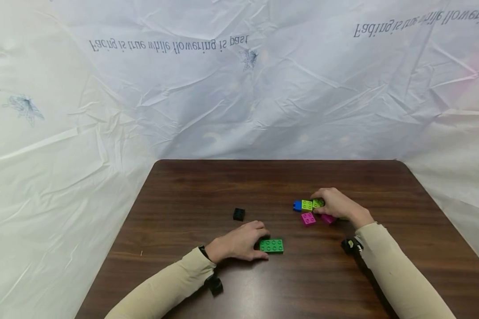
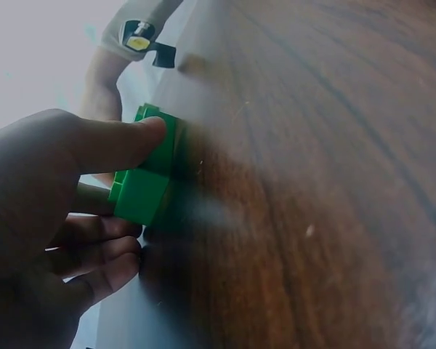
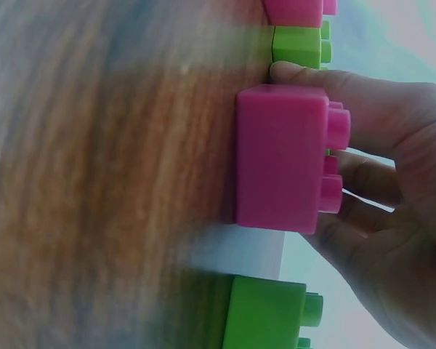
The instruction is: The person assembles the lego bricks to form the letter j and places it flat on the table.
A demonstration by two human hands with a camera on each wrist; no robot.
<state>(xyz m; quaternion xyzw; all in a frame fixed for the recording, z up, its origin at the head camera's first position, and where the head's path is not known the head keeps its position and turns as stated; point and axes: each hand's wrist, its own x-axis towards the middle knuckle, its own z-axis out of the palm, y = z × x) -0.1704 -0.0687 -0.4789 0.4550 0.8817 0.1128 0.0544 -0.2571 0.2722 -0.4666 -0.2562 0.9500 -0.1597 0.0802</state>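
Note:
In the head view my left hand holds the left end of a long green brick, thumb on the near side and fingers on the far side. The left wrist view shows the thumb laid along that green brick. My right hand pinches a lime brick; its thumb tip touches the lime brick in the right wrist view. Another lime brick and a blue brick line up left of it. A magenta brick sits below the right hand, partly covered in the head view.
A pink brick lies just in front of the row. A black brick stands alone beyond the left hand. Another green brick shows near the right wrist. White printed sheeting hangs around the brown wooden table.

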